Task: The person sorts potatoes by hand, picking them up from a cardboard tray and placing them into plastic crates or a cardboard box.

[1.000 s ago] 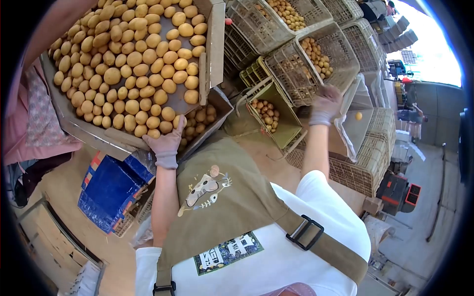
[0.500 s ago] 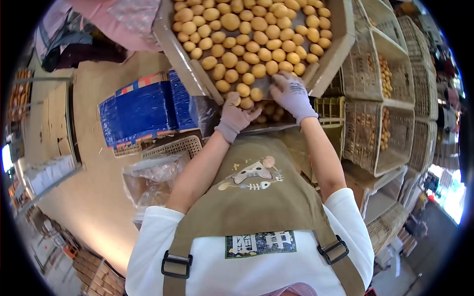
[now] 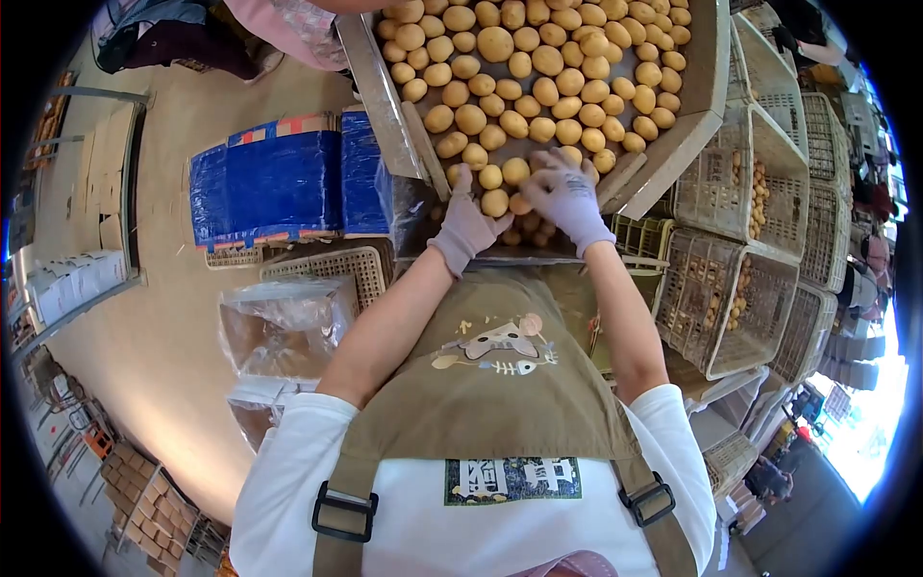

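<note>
Small yellow-brown potatoes [image 3: 545, 92] cover the sorting tray [image 3: 665, 173], a wide table with raised sides narrowing towards me. At its narrow mouth, my left hand [image 3: 467, 229], in a pale glove, lies along the left side with fingers stretched and thumb apart. My right hand [image 3: 567, 197], gloved too, reaches over the mouth from the right, its fingers spread and bent against potatoes. A few potatoes [image 3: 494, 202] sit between both hands. Below the mouth, more potatoes [image 3: 527, 231] lie in a container partly hidden by my hands and apron.
Stacked plastic crates [image 3: 707, 288], some holding potatoes, stand at my right. On the left are a blue-covered stack [image 3: 279, 188], a woven crate [image 3: 361, 269] and a plastic-lined box [image 3: 288, 327]. Another person's pink clothing [image 3: 288, 29] shows at upper left.
The view has shifted, so the tray appears farther right. My right hand has moved left relative to the tray, closer to my left hand. Potatoes at the mouth have changed position.
</note>
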Demonstrator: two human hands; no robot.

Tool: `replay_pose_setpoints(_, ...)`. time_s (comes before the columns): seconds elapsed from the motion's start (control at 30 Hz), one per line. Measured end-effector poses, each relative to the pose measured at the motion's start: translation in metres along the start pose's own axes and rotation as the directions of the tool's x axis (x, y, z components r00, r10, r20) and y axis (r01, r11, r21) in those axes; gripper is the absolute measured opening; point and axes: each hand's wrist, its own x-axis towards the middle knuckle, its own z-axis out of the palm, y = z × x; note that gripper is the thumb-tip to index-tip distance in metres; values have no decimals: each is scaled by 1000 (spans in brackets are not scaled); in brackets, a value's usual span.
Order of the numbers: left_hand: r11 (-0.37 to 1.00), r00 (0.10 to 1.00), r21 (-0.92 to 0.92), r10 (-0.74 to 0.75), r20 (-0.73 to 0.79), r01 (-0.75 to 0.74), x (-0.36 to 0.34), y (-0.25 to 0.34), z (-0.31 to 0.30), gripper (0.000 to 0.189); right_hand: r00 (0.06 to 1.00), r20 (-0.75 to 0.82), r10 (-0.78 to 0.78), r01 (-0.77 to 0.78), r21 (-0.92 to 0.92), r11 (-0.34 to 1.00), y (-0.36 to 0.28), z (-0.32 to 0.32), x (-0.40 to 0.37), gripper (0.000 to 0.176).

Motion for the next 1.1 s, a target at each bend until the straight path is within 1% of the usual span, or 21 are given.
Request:
replay_pose_setpoints(0.03, 998, 1000, -59, -4, -7, 3, -2, 2, 4, 85, 913, -408, 15, 72, 198, 978, -3, 7, 8, 28)
replay_pose_setpoints(0.07, 998, 999, -57, 17, -39, -20, -3, 2, 9, 86, 895, -446, -22, 55, 60, 997, -1, 9, 9, 26)
replay_pose_setpoints(0.13, 997, 993, -46, 52, -106, -57, -7, -3, 19, 89, 858, -503, -102, -5, -207, 978, -6, 3, 3, 24)
replay_pose_setpoints(0.17, 997, 989, -41, 54, -137, -60, -6, -4, 21, 95, 903, -418, -97, 6, -214, 977, -6, -10, 9, 25)
replay_pose_setpoints(0.27, 997, 996, -69, 30, 84, -24, 1, -7, 11, 101, 971, -238, -10, 41, 125, 991, -37, -41, 38, 30)
replay_pose_setpoints(0.3, 996, 989, -90, 1, 150, 12, 7, -8, 6, 105, 985, -175, 0, 11, 61, 998, -51, -35, 52, 34)
replay_pose_setpoints(0.33, 983, 980, -169, -37, 197, 71, 11, -8, 0, 104, 994, -109, 16, -17, -3, 1000, -64, -27, 64, 39)
replay_pose_setpoints(0.4, 930, 949, -314, -94, 302, 192, 15, -3, -6, 104, 992, -70, 103, -107, -58, 993, -75, -15, 81, 48)
replay_pose_setpoints(0.43, 929, 949, -310, -110, 295, 204, 13, -1, -5, 106, 991, -56, 120, -124, -65, 990, -78, -18, 86, 51)
replay_pose_setpoints(0.53, 949, 972, -275, -95, 217, 154, 10, -2, -1, 103, 987, -146, 71, -61, 72, 996, -74, -28, 77, 45)
replay_pose_setpoints(0.6, 967, 980, -225, -73, 188, 115, 9, -1, 3, 98, 953, -304, 12, 76, 275, 958, -60, -20, 59, 42)
replay_pose_setpoints(0.67, 978, 980, -189, -54, 192, 90, 9, -1, 4, 95, 890, -450, -70, 235, 323, 917, -42, -10, 36, 43)
replay_pose_setpoints(0.73, 986, 973, -142, -53, 223, 87, 8, 0, 5, 91, 907, -418, -60, 188, 273, 943, -26, -7, 20, 42)
replay_pose_setpoints(0.77, 984, 982, -152, -66, 176, 93, 7, 0, 8, 90, 912, -406, -52, 165, 248, 954, -21, -6, 14, 42)
replay_pose_setpoints(0.83, 984, 974, -150, -63, 219, 98, 7, 0, 8, 89, 821, -548, -161, 160, -49, 986, -14, -6, 5, 42)
replay_pose_setpoints(0.87, 984, 969, -150, -61, 240, 99, 7, 0, 8, 88, 768, -599, -229, 136, -197, 971, -11, -5, 0, 43)
replay_pose_setpoints(0.9, 989, 978, -124, -55, 200, 81, 7, 0, 7, 85, 809, -544, -222, 128, -207, 970, -10, 0, -6, 42)
replay_pose_setpoints(1.0, 999, 998, -11, -38, 54, 39, 3, 0, 6, 72, 957, -278, -86, 85, -14, 996, -4, -22, -13, 39)
replay_pose_setpoints(1.03, 999, 1000, 43, -27, -10, 28, 5, 0, 2, 66, 930, -363, 60, -2, 158, 987, -5, -25, -9, 35)
replay_pose_setpoints(1.07, 995, 997, 97, -12, -73, 19, 8, 1, -6, 61, 706, -680, -200, 87, -197, 977, 0, -20, -4, 30)
replay_pose_setpoints(1.1, 970, 997, 242, 8, 73, -26, 35, -3, -53, 50, 791, -590, -162, 94, -145, 985, 5, -14, -2, 30)
